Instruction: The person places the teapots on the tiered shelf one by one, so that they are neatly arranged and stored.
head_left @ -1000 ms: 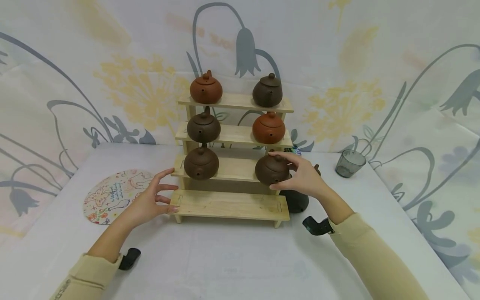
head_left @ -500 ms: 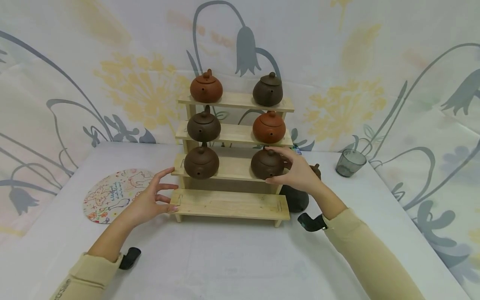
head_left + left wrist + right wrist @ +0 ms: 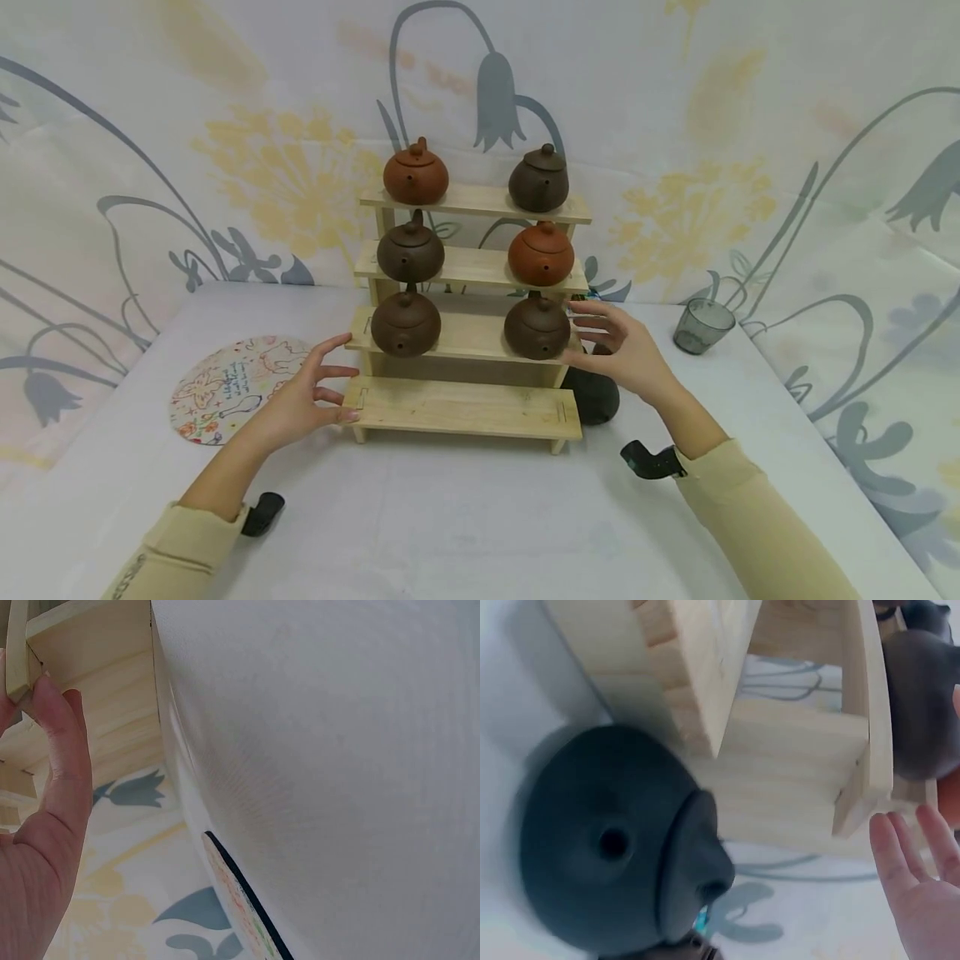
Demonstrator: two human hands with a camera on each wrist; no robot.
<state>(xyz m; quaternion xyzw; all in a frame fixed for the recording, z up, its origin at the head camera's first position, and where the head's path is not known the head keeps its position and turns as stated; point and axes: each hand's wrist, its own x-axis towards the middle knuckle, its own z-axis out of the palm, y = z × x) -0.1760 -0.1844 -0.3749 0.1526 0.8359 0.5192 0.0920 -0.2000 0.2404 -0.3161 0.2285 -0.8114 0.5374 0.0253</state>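
Note:
A stepped wooden display stand carries brown and reddish clay teapots on its upper three tiers. My left hand holds the stand's left side, its thumb at the lowest board; the left wrist view shows thumb and fingers about a board's end. My right hand is beside the dark brown teapot at the right end of the second tier from the bottom, its fingers extended and holding nothing. A matching dark brown teapot sits at that tier's left end. Nothing stands on the lowest tier.
A black teapot stands on the table behind the stand's right side, partly hidden in the head view. Further right is a grey glass cup. A round patterned mat lies at left, near my left arm.
My right hand held the dark brown teapot and shifted it slightly left on its tier. It has now let go and drawn away to the right. The left hand stays put.

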